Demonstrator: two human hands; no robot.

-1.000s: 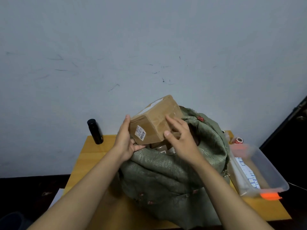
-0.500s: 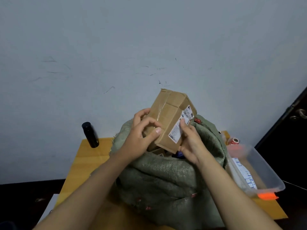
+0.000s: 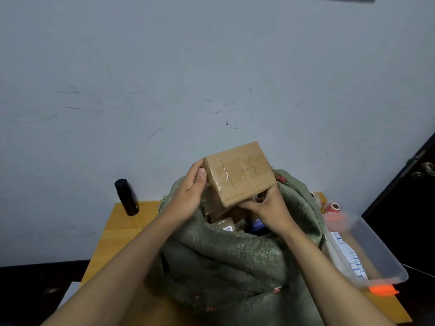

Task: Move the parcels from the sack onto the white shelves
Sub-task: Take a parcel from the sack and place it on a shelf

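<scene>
Your fingers on the left hand (image 3: 188, 196) wrap the left end of the cardboard parcel (image 3: 237, 175), thumb pressed to its taped edge, while your right hand (image 3: 266, 205) cups it from below, fingers curled under the near corner. So both hands are grasping the one box, which you hold just above the open mouth of the green sack (image 3: 223, 260), clear of the contents below, with handwriting on its upper face.

As for progress, this parcel is out of the sack but not yet placed; no white shelves show in this view, so you will have to turn to find them. How many are already shelved cannot be told from here.

The sack sits on the yellow table (image 3: 122, 222) and has several more small parcels (image 3: 227, 225) inside, plus something blue. The clear plastic bin (image 3: 381, 262) to your right holds sheets of labels. A black bottle (image 3: 126, 197) stands at the table's far left.
</scene>
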